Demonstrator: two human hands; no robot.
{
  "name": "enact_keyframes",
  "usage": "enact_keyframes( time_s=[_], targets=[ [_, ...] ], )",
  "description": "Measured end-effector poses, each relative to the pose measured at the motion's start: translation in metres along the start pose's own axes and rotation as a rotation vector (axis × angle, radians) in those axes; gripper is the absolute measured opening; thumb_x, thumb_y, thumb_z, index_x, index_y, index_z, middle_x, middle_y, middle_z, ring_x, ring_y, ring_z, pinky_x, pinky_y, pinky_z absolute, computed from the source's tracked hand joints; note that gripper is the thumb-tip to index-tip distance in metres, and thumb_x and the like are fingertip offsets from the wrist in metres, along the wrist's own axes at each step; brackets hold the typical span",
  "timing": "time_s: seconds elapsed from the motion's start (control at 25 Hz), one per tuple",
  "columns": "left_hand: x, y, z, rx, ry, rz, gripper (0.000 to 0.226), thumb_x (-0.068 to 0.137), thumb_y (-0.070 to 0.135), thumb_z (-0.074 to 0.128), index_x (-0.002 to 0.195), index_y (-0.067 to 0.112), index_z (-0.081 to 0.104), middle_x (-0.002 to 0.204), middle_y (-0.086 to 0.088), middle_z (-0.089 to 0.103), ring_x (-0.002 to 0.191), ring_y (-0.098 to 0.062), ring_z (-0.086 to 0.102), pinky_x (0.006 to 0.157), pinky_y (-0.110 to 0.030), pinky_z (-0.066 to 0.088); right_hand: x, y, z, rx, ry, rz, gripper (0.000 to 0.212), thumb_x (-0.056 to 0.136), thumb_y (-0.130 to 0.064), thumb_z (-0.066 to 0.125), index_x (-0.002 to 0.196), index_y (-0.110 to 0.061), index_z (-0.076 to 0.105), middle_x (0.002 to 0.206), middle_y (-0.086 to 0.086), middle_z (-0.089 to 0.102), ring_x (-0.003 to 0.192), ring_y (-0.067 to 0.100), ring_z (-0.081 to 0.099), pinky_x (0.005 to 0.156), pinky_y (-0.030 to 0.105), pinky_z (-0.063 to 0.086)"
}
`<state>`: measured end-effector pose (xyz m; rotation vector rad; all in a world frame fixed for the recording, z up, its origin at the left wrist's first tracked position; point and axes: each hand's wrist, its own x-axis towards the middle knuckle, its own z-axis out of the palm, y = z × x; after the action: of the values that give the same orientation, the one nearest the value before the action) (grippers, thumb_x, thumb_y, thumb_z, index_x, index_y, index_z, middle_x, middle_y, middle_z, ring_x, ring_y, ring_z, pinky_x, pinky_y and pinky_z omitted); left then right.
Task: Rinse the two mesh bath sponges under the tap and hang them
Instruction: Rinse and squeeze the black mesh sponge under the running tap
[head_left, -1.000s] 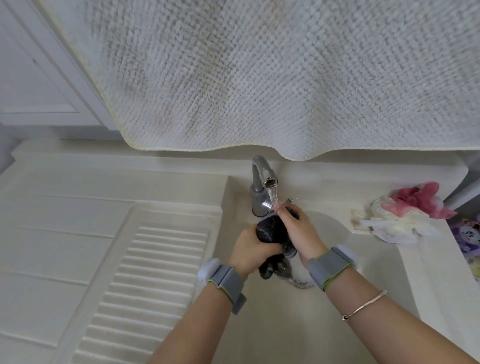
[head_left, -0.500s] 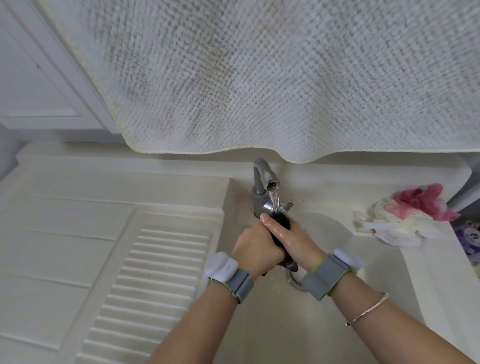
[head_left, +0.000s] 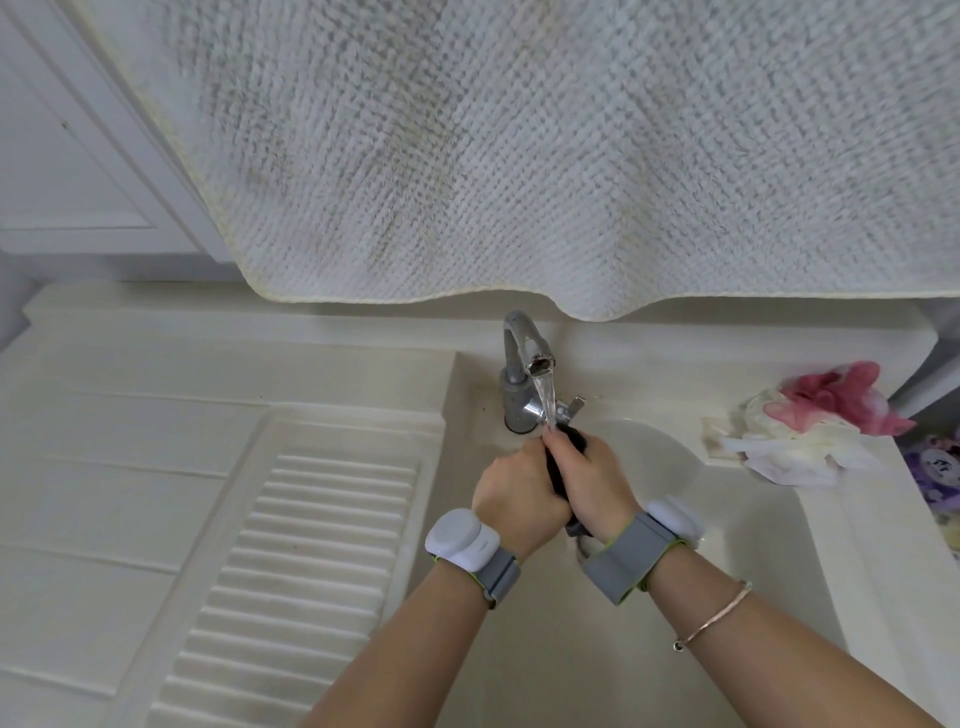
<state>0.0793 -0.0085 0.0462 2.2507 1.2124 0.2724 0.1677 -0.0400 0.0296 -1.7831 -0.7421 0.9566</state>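
Black mesh sponge (head_left: 558, 470) sits squeezed between both hands over the sink (head_left: 779, 545), left hand (head_left: 519, 499) and right hand (head_left: 592, 486) curled tight around it under the running tap (head_left: 524, 364). Pink-and-white sponge (head_left: 821, 421) lies on the right ledge.

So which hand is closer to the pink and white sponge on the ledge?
Right. The right hand grips the black sponge nearer the pink and white sponge; the left hand is farther away.
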Motion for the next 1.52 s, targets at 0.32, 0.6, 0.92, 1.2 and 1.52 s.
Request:
enact_keyframes(
  time_s=[0.32, 0.6, 0.92, 1.2, 1.52],
  targets=[
    [-0.002, -0.034, -0.018, -0.315, -0.299, -0.121, 0.133, 0.05, 0.05, 0.083, 0.151, 0.035, -0.002, 0.155, 0.01, 0.017, 0.141, -0.014, 0.028, 0.112, -0.037, 0.034, 0.002, -0.005, -0.018, 0.027, -0.221, 0.078, 0.028, 0.086, -0.05, 0.059, 0.088, -0.024, 0.07, 0.087, -0.001, 0.072, 0.084, 0.015, 0.067, 0.08, 0.027, 0.051],
    [-0.009, -0.023, -0.01, -0.407, -0.117, -0.042, 0.063, 0.067, 0.017, 0.076, 0.123, 0.028, 0.05, 0.108, 0.009, 0.068, 0.101, -0.011, 0.064, 0.085, -0.029, 0.052, -0.005, -0.009, -0.003, 0.223, -0.234, 0.198, 0.064, 0.073, -0.07, 0.059, 0.108, -0.017, 0.064, 0.101, 0.006, 0.07, 0.1, 0.023, 0.065, 0.097, 0.037, 0.048],
    [-0.005, 0.011, 0.009, 0.071, 0.178, -0.178, 0.026, 0.092, 0.034, 0.046, 0.109, 0.014, 0.046, 0.104, -0.001, 0.061, 0.095, -0.024, 0.065, 0.066, -0.026, 0.037, -0.011, -0.01, 0.0, 0.243, -0.105, 0.078, 0.018, 0.086, -0.038, 0.064, 0.099, -0.027, 0.058, 0.097, -0.006, 0.066, 0.096, 0.013, 0.062, 0.089, 0.031, 0.048],
    [-0.002, 0.01, 0.004, 0.085, 0.071, -0.139, 0.029, 0.089, 0.03, 0.053, 0.11, 0.013, 0.044, 0.103, -0.006, 0.064, 0.096, -0.029, 0.063, 0.066, -0.028, 0.037, 0.001, -0.017, -0.001, -0.117, -0.067, 0.015, 0.034, 0.1, -0.033, 0.038, 0.088, -0.011, 0.062, 0.093, 0.011, 0.064, 0.092, 0.028, 0.056, 0.077, 0.03, 0.038],
    [-0.004, 0.005, 0.01, -0.002, 0.034, -0.169, 0.034, 0.081, 0.026, 0.059, 0.111, 0.016, 0.046, 0.087, 0.002, 0.056, 0.089, -0.026, 0.063, 0.064, -0.029, 0.043, 0.012, -0.012, 0.001, -0.003, -0.087, 0.206, 0.032, 0.099, -0.021, 0.039, 0.076, -0.007, 0.055, 0.086, 0.019, 0.055, 0.085, 0.028, 0.052, 0.076, 0.037, 0.04]
  ],
)
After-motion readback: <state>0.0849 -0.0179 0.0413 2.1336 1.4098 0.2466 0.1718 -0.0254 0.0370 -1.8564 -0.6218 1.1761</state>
